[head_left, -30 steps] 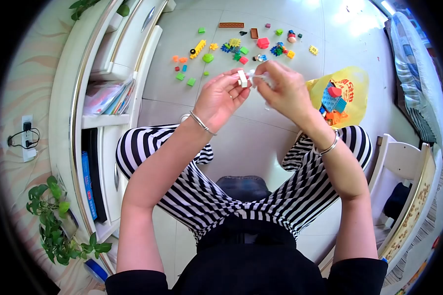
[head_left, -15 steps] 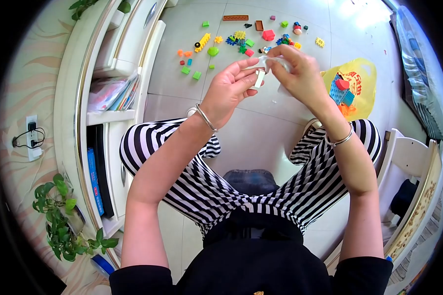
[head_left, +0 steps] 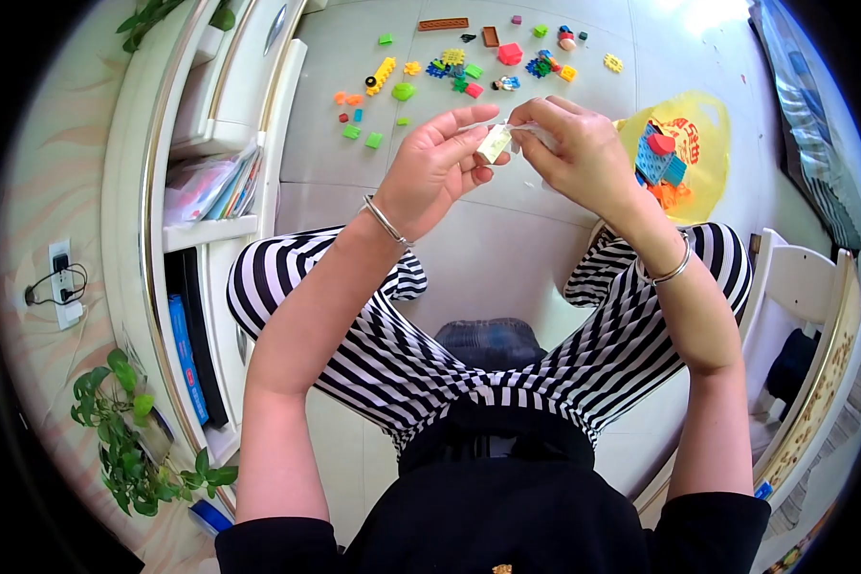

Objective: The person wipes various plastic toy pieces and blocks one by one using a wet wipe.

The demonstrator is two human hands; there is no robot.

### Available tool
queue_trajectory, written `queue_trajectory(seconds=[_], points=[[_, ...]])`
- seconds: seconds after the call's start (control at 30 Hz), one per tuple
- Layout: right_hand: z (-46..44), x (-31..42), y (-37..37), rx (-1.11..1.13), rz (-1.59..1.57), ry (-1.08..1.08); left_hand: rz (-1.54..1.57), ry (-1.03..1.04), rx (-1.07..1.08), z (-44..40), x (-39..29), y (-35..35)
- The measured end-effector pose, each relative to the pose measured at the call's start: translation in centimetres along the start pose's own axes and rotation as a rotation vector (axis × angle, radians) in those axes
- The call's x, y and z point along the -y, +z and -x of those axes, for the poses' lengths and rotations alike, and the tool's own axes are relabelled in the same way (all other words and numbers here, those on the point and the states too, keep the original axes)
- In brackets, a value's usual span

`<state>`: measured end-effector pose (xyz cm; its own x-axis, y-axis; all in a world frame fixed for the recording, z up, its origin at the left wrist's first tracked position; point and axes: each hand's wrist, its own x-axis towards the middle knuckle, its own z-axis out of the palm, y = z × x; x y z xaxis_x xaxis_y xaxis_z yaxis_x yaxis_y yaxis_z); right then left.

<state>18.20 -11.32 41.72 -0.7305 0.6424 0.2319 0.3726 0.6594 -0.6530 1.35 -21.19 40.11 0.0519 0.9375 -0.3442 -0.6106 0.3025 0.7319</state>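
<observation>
My left hand [head_left: 434, 165] pinches a small pale cream block [head_left: 494, 143] between thumb and fingers, up in front of my knees. Close beside it, the fingers of my right hand [head_left: 581, 156] are closed on a thin whitish, see-through sheet [head_left: 518, 128], perhaps plastic film or tissue, which reaches over to the block. Part of this sheet is hidden behind my right fingers. Beyond my hands, a toy figure [head_left: 505, 84] and a pink block [head_left: 474, 90] lie on the tiled floor.
Several coloured toy bricks lie scattered ahead, among them a yellow piece with a black wheel [head_left: 381, 76] and a brown bar [head_left: 444, 24]. A yellow plastic bag [head_left: 708, 163] of bricks stands right. A white cabinet [head_left: 210, 225] is left, a white chair [head_left: 799, 277] right.
The cream block has turned from upright to tilted, its broader face now showing. My left fingers have shifted around it. The floor things sit slightly higher and further left in view.
</observation>
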Motion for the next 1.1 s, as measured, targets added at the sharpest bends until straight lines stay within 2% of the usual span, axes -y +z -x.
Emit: queue_trajectory(seconds=[0.27, 0.43, 0.63, 0.7, 0.83, 0.97, 1.1], points=[[3.6, -2.0, -2.6, -0.055, 0.111, 0.045, 0.065, -0.136, 0.105, -1.6, 1.8, 2.9], [6.7, -5.2, -4.7, -0.178, 0.133, 0.111, 0.081, -0.229, 0.176, -5.0, 4.5, 6.1], [9.7, -8.6, -7.4, -0.263, 0.193, 0.226, 0.140, -0.296, 0.120, -11.0, 8.6, 11.0], [10.4, -9.7, -8.0, -0.304, 0.212, 0.273, 0.127, -0.306, 0.249, -13.0, 9.8, 12.6], [10.8, -11.4, -9.3, -0.340, 0.266, 0.340, 0.111, -0.264, 0.319, -15.3, 11.7, 15.5], [10.5, -12.2, -9.3, -0.329, 0.269, 0.385, 0.181, -0.260, 0.217, -16.2, 13.0, 16.1], [9.3, -11.7, -8.3, -0.281, 0.272, 0.380, 0.234, -0.224, 0.215, -15.5, 12.4, 14.6]])
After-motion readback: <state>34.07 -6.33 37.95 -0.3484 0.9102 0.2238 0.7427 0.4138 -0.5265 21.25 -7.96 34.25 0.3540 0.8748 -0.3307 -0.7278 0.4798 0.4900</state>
